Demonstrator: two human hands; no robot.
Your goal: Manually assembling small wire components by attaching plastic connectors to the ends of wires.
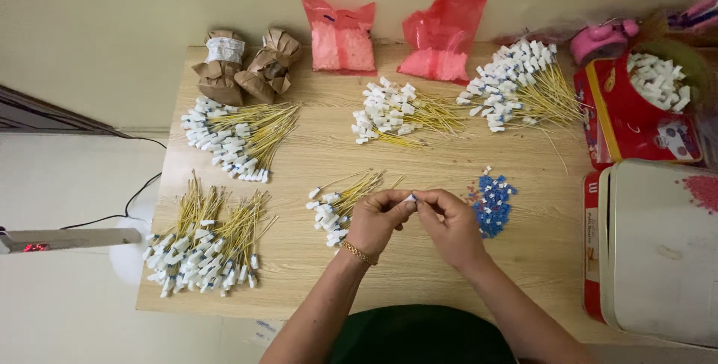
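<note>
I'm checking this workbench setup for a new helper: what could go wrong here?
The blue caps lie loose beside the right hand; a sweep of the wrist could scatter them. The bundle of yellow wires sits right by the left hand and could tangle. The lower-left pile lies near the table edge and may slide off.

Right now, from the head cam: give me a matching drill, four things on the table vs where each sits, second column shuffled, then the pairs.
Things
1. blue caps
2. paper bundles
3. red bags
4. red tin

Places
A. back edge of the table, middle, against the wall
B. right edge, holding white connectors
C. just right of the right hand
D. back left corner

Pairs: 1-C, 2-D, 3-A, 4-B

Both hands, left hand included, pinch one small white piece between them.
</note>
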